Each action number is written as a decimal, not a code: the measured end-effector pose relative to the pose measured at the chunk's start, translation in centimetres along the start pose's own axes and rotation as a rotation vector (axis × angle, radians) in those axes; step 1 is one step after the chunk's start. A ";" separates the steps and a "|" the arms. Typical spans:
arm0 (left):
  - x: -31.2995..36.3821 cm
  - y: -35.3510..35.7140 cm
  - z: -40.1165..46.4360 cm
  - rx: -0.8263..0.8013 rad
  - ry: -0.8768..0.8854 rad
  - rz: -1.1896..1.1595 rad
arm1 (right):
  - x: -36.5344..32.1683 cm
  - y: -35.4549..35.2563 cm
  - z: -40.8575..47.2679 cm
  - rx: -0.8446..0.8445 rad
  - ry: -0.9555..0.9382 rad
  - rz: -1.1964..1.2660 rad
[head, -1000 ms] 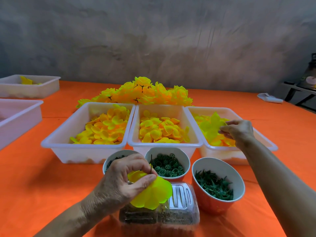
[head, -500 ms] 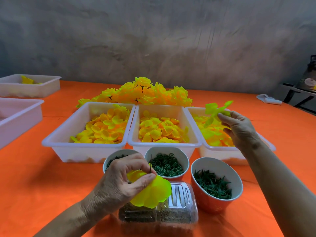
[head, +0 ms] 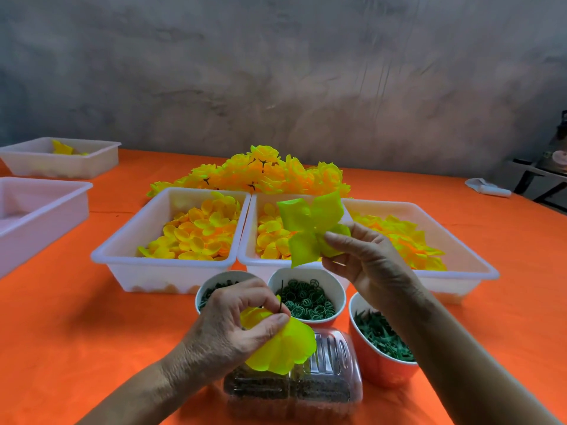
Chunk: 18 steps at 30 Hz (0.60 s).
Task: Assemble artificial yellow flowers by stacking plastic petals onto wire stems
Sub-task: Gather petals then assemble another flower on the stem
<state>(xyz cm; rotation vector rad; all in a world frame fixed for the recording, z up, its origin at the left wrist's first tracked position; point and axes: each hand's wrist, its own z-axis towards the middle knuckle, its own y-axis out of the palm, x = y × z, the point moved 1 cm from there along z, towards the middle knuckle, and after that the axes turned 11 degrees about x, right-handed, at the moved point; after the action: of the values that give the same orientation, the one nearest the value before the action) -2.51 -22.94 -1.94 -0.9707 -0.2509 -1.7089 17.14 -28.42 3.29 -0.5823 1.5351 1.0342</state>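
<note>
Backdrop: grey mottled wall [head: 276, 72] behind an orange-covered bench [head: 61, 332].
Trays: three white trays side by side mid-bench, the left tray [head: 122, 262], middle tray [head: 248, 240] and right tray [head: 478, 265], each holding loose yellow petals; two more white trays [head: 40, 210] at the far left.
Finished flowers: heap of yellow blooms [head: 260, 173] just behind the three trays.
Cups: three cups near the front; the middle cup [head: 337, 289] holds green rings, the right cup [head: 368, 363] green leafy pieces.
Clear box: ribbed plastic container [head: 322, 391] lying at the front edge.
Right hand [head: 368, 262]: fingers pinch a yellow-green petal layer [head: 310, 228], held up over the middle tray.
Left hand [head: 233, 329]: thumb and fingers grip a part-built flower [head: 285, 348] above the clear box, its dark wire stem [head: 281, 294] poking up between the fingertips.
</note>
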 end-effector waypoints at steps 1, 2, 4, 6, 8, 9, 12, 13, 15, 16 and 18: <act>0.0 0.0 0.0 0.004 -0.004 0.002 | 0.2 0.3 -0.3 -0.002 0.002 -0.013; 0.0 0.0 -0.1 0.009 -0.009 0.007 | 0.4 0.6 -0.5 -0.003 0.001 -0.025; 0.0 0.0 -0.2 0.024 -0.017 0.012 | 0.7 1.0 -1.0 -0.001 -0.011 -0.034; 0.1 0.1 -0.2 0.035 -0.020 0.003 | 1.1 1.3 -1.5 -0.005 -0.051 -0.042; 0.2 0.1 -0.2 0.044 -0.021 -0.001 | 1.5 1.5 -2.0 -0.008 -0.145 -0.067; 0.2 0.2 -0.2 0.051 -0.013 0.005 | 1.7 1.7 -2.2 -0.009 -0.204 -0.065; 0.2 0.3 -0.2 0.070 -0.010 0.002 | 2.2 1.9 -2.9 0.063 -0.512 -0.184; 0.2 0.3 -0.3 0.075 -0.016 -0.007 | 2.1 1.9 -3.2 0.113 -0.711 -0.322; 0.3 0.3 -0.3 0.076 -0.020 -0.024 | 1.7 1.8 -3.8 0.176 -1.137 -0.637; 0.3 0.3 -0.4 0.072 -0.023 -0.033 | 1.5 1.7 -4.2 0.198 -1.296 -0.769; 0.3 0.3 -0.4 0.066 -0.021 -0.047 | 1.2 1.8 -5.1 0.218 -1.491 -0.922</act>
<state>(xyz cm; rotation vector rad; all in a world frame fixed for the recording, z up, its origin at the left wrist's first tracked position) -2.49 -23.52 -2.03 -0.9406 -0.3442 -1.7229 12.76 -31.72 2.53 -0.1600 -0.0249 0.3016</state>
